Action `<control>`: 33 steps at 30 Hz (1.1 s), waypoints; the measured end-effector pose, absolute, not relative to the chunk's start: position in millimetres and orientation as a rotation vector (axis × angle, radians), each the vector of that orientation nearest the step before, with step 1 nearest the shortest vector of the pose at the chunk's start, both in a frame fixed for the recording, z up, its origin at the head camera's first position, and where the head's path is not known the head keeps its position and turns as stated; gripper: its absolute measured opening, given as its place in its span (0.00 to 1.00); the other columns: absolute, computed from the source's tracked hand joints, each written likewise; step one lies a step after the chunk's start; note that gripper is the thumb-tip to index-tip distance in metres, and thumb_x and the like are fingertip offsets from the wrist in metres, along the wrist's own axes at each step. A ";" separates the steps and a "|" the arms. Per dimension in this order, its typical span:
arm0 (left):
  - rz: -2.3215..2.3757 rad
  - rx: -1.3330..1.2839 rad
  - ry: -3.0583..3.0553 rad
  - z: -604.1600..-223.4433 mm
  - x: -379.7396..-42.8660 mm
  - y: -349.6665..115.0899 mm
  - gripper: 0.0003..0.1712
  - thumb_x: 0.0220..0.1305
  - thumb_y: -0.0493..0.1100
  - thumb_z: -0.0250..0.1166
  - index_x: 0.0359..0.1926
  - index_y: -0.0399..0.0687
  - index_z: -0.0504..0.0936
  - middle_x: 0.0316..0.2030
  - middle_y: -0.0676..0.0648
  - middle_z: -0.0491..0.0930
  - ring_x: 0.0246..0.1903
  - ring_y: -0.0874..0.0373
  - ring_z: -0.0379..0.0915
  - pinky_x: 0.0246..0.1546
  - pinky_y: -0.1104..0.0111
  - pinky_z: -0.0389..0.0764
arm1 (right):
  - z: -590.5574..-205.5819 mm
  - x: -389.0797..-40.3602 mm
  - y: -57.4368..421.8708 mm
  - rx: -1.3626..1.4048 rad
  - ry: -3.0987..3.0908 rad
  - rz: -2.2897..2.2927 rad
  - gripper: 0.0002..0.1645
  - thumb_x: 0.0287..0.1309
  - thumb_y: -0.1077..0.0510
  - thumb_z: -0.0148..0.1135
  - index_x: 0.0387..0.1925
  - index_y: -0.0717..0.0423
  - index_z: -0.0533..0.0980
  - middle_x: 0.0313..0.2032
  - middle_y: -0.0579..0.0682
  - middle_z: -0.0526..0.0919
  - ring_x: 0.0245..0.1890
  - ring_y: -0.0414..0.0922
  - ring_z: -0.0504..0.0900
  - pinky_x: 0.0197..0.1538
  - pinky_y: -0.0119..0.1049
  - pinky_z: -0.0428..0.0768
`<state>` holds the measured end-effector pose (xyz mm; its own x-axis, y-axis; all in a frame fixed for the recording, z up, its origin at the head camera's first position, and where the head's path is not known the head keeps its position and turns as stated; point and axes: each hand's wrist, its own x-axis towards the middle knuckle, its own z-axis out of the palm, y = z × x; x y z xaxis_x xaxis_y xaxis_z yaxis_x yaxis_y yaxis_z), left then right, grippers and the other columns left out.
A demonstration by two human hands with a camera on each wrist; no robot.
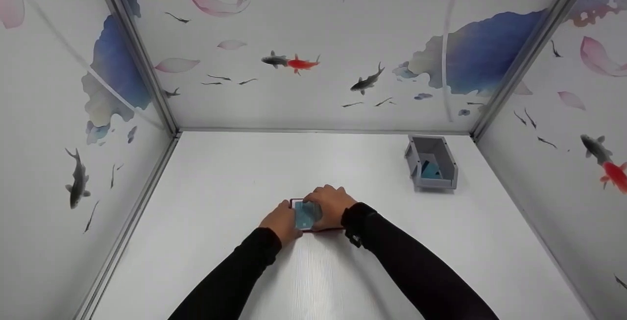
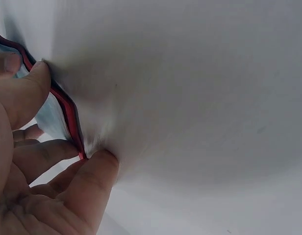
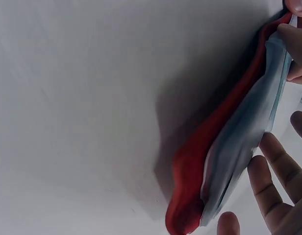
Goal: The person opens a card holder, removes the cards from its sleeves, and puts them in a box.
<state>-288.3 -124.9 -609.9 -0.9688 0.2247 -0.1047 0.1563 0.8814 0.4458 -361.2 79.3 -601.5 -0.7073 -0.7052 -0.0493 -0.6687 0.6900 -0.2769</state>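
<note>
A thin red-edged holder lies on the table, with clear bluish sleeves bulging inside its cover. Over its left part a light-blue card-like piece shows in the head view. At the left edge my left hand pinches the holder; the left wrist view shows the red rim between its digits. My right hand is over the right part, hiding much of it. In the right wrist view, its extended fingers touch the sleeves' outer side, the thumb apart from them.
A grey open bin stands at the back right of the white table, with a blue flat piece inside. White panels printed with fish and petals rise at the back and both sides.
</note>
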 end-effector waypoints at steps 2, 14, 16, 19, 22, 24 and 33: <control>0.653 0.293 2.895 -607.5 -287.2 -124.4 0.35 0.65 0.41 0.86 0.64 0.23 0.84 0.70 0.27 0.80 0.67 0.36 0.84 0.72 0.48 0.85 | -601.8 -361.6 79.6 -1.138 2.759 -0.336 0.42 0.54 0.41 0.90 0.68 0.45 0.86 0.59 0.50 0.92 0.56 0.53 0.86 0.55 0.60 0.85; 0.620 0.328 2.910 -608.1 -287.1 -124.1 0.32 0.65 0.41 0.86 0.60 0.23 0.85 0.63 0.31 0.83 0.62 0.39 0.86 0.69 0.50 0.87 | -602.7 -361.9 80.3 -1.095 2.751 -0.282 0.42 0.52 0.43 0.90 0.69 0.42 0.85 0.60 0.49 0.91 0.58 0.51 0.84 0.57 0.59 0.85; 0.628 0.338 2.907 -609.4 -288.1 -124.0 0.30 0.66 0.41 0.85 0.59 0.23 0.85 0.62 0.32 0.83 0.60 0.39 0.86 0.67 0.49 0.87 | -600.9 -362.0 82.1 -1.068 2.735 -0.322 0.42 0.51 0.45 0.91 0.69 0.42 0.86 0.61 0.48 0.90 0.59 0.52 0.84 0.58 0.61 0.86; 0.567 0.364 2.921 -620.1 -293.2 -124.2 0.28 0.74 0.46 0.80 0.60 0.24 0.86 0.65 0.31 0.82 0.63 0.38 0.85 0.68 0.48 0.87 | -597.9 -361.8 85.4 -1.030 2.706 -0.380 0.41 0.50 0.47 0.92 0.67 0.43 0.87 0.62 0.48 0.90 0.61 0.52 0.84 0.61 0.64 0.86; 0.523 0.365 2.948 -635.4 -301.9 -123.6 0.27 0.77 0.45 0.76 0.60 0.23 0.87 0.69 0.28 0.81 0.68 0.34 0.83 0.70 0.45 0.85 | -595.5 -361.3 88.2 -1.027 2.680 -0.423 0.39 0.52 0.47 0.92 0.66 0.43 0.88 0.63 0.47 0.91 0.62 0.52 0.84 0.64 0.65 0.85; 0.505 0.368 2.968 -646.9 -308.0 -123.9 0.26 0.76 0.44 0.77 0.60 0.23 0.87 0.70 0.26 0.81 0.70 0.32 0.82 0.73 0.45 0.84 | -595.0 -361.4 89.5 -1.027 2.673 -0.432 0.38 0.54 0.47 0.91 0.67 0.44 0.88 0.64 0.47 0.91 0.64 0.52 0.84 0.66 0.64 0.85; 0.462 0.395 3.048 -675.3 -320.7 -125.6 0.23 0.68 0.42 0.83 0.54 0.27 0.90 0.67 0.28 0.83 0.66 0.33 0.84 0.67 0.48 0.88 | -598.2 -359.8 85.0 -1.087 2.722 -0.323 0.36 0.53 0.52 0.90 0.66 0.43 0.89 0.62 0.45 0.92 0.62 0.51 0.85 0.59 0.60 0.86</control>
